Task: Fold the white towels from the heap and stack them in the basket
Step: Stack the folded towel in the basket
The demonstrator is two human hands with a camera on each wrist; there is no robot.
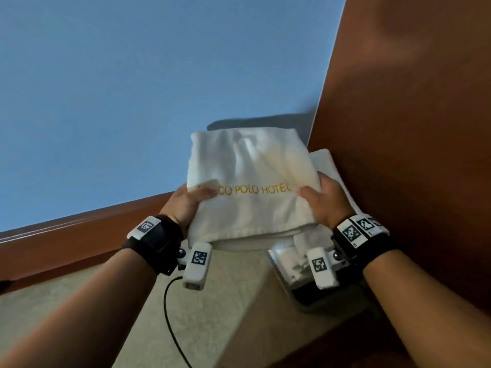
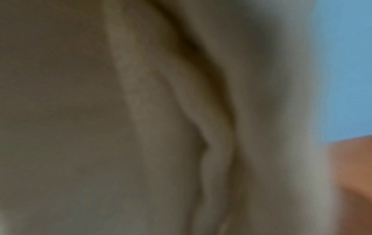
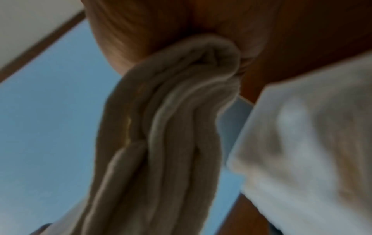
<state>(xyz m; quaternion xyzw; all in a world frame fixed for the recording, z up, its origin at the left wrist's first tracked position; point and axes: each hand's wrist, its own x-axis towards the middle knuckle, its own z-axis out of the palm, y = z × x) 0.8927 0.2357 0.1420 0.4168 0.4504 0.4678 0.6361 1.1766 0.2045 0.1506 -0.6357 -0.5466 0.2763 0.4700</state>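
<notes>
A folded white towel [image 1: 247, 171] with gold "POLO HOTEL" lettering is held in the air between both hands. My left hand [image 1: 190, 200] grips its left edge, thumb on top. My right hand [image 1: 321, 199] grips its right edge the same way. The left wrist view is filled by blurred folds of the towel [image 2: 161, 127]. In the right wrist view the layered edge of the towel [image 3: 171, 127] hangs from my fingers. Below the towel stands a clear basket [image 1: 285, 272] with folded white towels [image 1: 295, 264] inside, partly hidden by my right wrist. Another white towel [image 1: 329, 166] shows behind my right hand.
A brown wooden panel [image 1: 411, 128] rises on the right, close to the basket. A blue wall [image 1: 132, 102] with a brown skirting board [image 1: 79, 240] lies ahead. A black cable [image 1: 170, 322] runs across the beige floor [image 1: 212, 301].
</notes>
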